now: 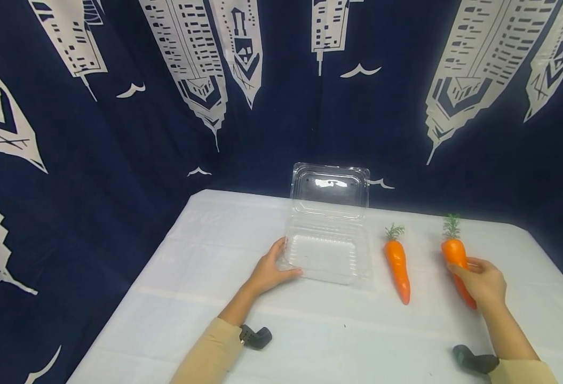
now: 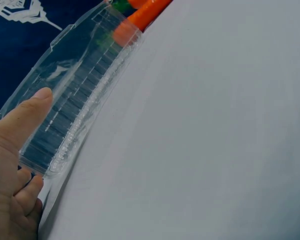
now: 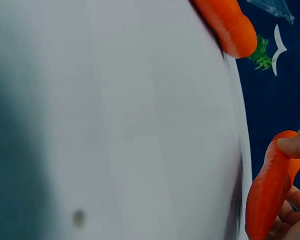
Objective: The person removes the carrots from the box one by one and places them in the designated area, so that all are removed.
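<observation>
A clear plastic clamshell box (image 1: 322, 256) stands on the white table with its lid (image 1: 330, 184) raised at the back. My left hand (image 1: 270, 271) holds the box by its near left corner. Seen from the left wrist, the thumb (image 2: 27, 115) lies along the box while the other fingers curl at its side. At the right, an orange carrot with a green top (image 1: 454, 252) is pinched between the thumb and fingers of my right hand (image 1: 488, 282). A second carrot (image 1: 397, 269) lies between the box and that hand, touched by neither hand.
A white cloth covers the table (image 1: 175, 298). Behind it hangs a dark blue curtain (image 1: 271, 138) printed with white buildings and birds. Dark wrist devices (image 1: 257, 337) are strapped over both tan sleeves (image 1: 209, 352).
</observation>
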Demonstrator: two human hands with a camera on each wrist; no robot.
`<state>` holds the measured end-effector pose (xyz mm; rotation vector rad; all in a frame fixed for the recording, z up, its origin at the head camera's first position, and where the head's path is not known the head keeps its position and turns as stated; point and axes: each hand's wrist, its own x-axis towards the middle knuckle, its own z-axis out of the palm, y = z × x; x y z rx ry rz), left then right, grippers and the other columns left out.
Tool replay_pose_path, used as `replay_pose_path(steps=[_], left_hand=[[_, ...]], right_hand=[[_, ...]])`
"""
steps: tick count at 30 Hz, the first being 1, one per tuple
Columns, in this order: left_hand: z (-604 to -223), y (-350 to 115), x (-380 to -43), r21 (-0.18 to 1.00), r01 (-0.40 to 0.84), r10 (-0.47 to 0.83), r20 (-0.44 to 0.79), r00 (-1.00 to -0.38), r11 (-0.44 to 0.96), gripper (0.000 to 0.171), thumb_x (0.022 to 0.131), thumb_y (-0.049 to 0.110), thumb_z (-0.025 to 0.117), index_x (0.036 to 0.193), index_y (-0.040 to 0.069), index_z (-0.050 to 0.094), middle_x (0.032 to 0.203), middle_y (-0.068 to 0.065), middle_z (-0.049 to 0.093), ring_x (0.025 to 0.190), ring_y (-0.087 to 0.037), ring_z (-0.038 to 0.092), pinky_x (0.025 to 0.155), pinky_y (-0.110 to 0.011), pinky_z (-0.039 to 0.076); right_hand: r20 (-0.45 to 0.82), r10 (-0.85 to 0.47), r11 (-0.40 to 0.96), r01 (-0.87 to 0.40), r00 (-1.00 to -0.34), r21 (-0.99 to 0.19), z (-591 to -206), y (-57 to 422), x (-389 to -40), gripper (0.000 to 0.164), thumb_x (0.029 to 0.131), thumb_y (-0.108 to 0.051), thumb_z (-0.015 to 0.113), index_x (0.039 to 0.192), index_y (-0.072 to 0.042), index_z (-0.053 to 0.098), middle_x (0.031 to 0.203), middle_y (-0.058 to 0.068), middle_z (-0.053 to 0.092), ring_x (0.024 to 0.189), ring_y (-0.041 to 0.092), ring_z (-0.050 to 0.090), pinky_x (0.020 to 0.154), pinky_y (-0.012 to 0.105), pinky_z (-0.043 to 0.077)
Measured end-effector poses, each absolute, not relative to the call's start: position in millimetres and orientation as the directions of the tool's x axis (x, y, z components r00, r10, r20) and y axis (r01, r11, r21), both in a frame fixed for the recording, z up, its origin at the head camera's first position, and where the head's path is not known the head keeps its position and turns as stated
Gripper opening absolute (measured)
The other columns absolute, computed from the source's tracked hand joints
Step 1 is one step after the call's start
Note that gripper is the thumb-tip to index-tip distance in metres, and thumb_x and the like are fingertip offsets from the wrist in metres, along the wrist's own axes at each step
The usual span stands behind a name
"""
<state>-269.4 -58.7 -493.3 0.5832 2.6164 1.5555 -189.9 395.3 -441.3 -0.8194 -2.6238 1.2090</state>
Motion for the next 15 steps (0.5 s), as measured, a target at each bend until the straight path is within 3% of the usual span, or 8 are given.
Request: replay_pose_path(steps=[7, 15], left_hand=[[-494.0, -58.3, -270.0, 0.858, 0.289, 0.340, 0.144, -0.929, 0.426, 0.101, 0.067, 0.054, 0.076, 0.146, 0.019, 0.024, 0.145, -0.008, 0.033, 0.133, -0.026, 0.030, 0.106, -0.049, 0.025], [-494.6, -58.9, -270.0, 0.858, 0.291, 0.338, 0.148, -0.929, 0.424, 0.100, 0.067, 0.053, 0.076, 0.146, 0.019, 0.024, 0.145, -0.008, 0.034, 0.132, -0.027, 0.030, 0.106, -0.049, 0.026]], right_hand=[[-0.114, 0.542, 0.525, 0.441, -0.833, -0.728, -450.6, 403.9, -190.8, 0.077, 0.085, -0.045, 0.059, 0.130, 0.013, 0.038, 0.122, 0.034, 0.046, 0.097, 0.038, 0.049, 0.049, 0.015, 0.041], [-0.157, 0.544, 0.507, 0.472, -0.824, -0.721, -450.2, 406.0, -191.6, 0.081, 0.084, -0.050, 0.058, 0.131, 0.013, 0.036, 0.124, 0.034, 0.042, 0.102, 0.040, 0.044, 0.051, 0.016, 0.039]])
